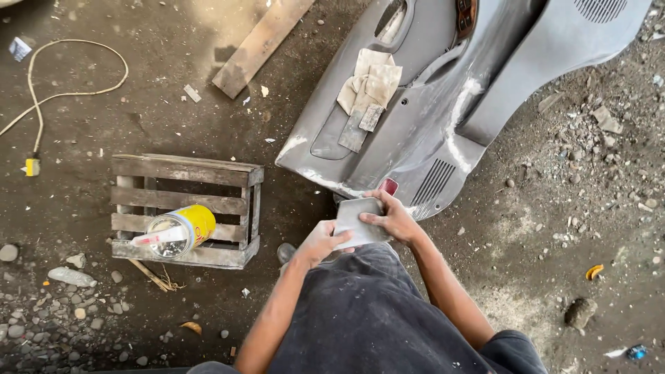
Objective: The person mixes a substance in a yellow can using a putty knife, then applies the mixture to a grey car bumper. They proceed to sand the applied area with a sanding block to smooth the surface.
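Sandpaper, a grey folded sheet, is held between both hands just above the person's lap, close to the lower edge of the grey car door panel. The left hand grips the sheet from the lower left side, with the fingers curled under it and the thumb on its edge. The right hand lies over the right part of the sheet, with the thumb pressed on top and the fingers bent around the far edge. Both hands are closed on the sheet, not spread.

The door panel lies flat on the dirt floor, with its inner side up. White dusty streaks run along its curved parts. On the panel rests a crumpled beige rag, and touching it lie two more small grey pieces of sandpaper. A small dark red thing shows at the panel's lower edge, just beyond the right hand; what it is I cannot tell.

To the left of the person stands a low wooden crate. On it lies a yellow can on its side, with a white tube across its open mouth. Farther away a wooden plank lies on the floor, and a pale cord curves at the far left. Small stones are scattered near the crate. The person wears dark trousers.
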